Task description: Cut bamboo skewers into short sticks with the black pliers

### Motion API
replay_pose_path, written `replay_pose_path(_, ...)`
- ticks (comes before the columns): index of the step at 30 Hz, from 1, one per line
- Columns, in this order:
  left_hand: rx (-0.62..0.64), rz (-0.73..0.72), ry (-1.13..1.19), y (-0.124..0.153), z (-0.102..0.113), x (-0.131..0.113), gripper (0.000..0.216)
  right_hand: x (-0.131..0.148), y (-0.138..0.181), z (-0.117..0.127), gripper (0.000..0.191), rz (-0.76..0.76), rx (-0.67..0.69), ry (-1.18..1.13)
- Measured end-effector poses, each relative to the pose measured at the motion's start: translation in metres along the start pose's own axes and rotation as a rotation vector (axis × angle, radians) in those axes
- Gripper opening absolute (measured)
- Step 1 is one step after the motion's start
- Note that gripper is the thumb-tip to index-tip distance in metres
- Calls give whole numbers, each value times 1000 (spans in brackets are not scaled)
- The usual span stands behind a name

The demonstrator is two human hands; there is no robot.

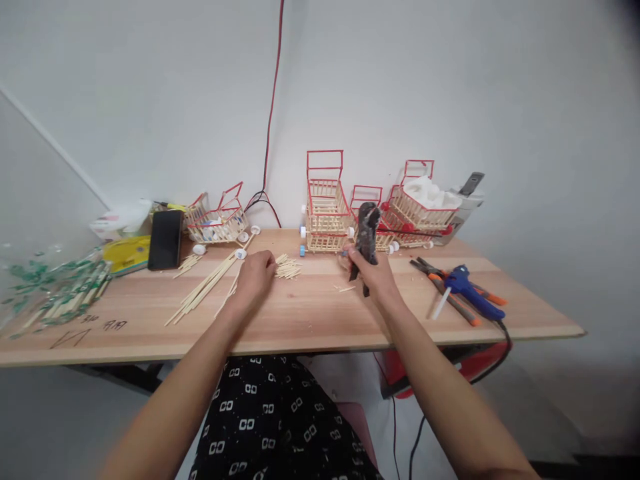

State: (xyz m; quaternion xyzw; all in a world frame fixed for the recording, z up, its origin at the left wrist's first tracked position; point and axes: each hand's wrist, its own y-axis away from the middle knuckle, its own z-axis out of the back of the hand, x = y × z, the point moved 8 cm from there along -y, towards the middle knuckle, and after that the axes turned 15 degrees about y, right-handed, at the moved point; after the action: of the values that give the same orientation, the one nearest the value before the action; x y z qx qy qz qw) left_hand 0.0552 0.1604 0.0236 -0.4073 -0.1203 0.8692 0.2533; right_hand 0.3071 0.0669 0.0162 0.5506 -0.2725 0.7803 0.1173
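Observation:
My right hand (375, 270) is wrapped round a dark, scuffed hand tool (367, 233), held upright above the table. Its two legs point down and its exact kind is not clear. On the left, my left hand (257, 270) rests at the tabletop with its fingers curled closed; whatever may be inside is hidden. Right beside those fingers lies a pile of short cut sticks (288, 267). Longer thin wooden sticks (203, 291) are spread to the left of that hand. A small stick piece (347, 289) lies below the tool.
Miniature stick shopping carts (327, 217) stand along the wall, one (217, 227) at left. A blue glue gun (473, 293) and orange-handled pliers (453, 300) lie right. A phone (165, 240), a yellow packet (127, 255) and bagged sticks (75, 293) occupy the left.

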Motion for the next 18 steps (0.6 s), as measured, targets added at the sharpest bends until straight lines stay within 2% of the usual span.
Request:
replay_pose_path(3, -26, -59, -88, -2, 0, -6, 13, -10, -14, 23, 37, 0, -68, -90)
replay_pose_path(6, -64, -135, 45, 6, -8, -31, 12, -24, -23, 44, 35, -29, -174, -175)
replay_pose_path(9, 74, -194, 233, 16, -43, -67, 10, -36, -27, 55, 34, -53, -254, -245)
replay_pose_path(11, 184, -244, 235, 24, -71, -92, 10, -41, -27, 57, 35, -66, -263, -278)
replay_pose_path(15, 286, -242, 11, 29, -114, -113, 13, -41, -24, 55, 37, -88, -245, -253)
replay_pose_path(18, 348, -240, -149, 30, -131, -116, 16, -38, -21, 52, 36, -82, -215, -186)
